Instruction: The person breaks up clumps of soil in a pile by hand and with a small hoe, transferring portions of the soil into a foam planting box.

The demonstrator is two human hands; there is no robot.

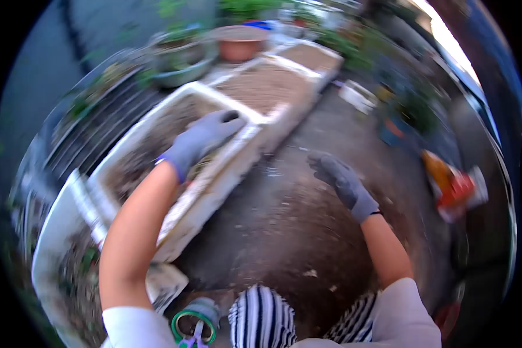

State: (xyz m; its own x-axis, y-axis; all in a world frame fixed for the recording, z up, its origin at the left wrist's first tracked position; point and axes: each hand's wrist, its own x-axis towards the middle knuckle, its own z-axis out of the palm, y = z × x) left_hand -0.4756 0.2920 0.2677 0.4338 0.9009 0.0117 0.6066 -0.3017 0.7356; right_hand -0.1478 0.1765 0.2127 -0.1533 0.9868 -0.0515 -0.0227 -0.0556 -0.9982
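Observation:
My left hand (200,139), in a grey glove with a purple cuff, is over the near white foam planter box (180,211), at its right rim by the corner. Its fingers are bent toward the rim; whether they hold anything is too blurred to tell. Dark soil (139,168) shows inside this box. My right hand (342,182), also gloved in grey, is over the dirt-strewn ground (284,220) to the right of the box. Its fingers point up and left, slightly apart, and nothing shows in them.
More foam boxes of brown soil (267,87) run toward the back. A terracotta pot (239,43) stands behind them. At the right lies an orange and red bag (449,185). Near my knees is a green-rimmed bucket (213,327) with purple-handled scissors (197,335). Another foam box (43,261) sits at left.

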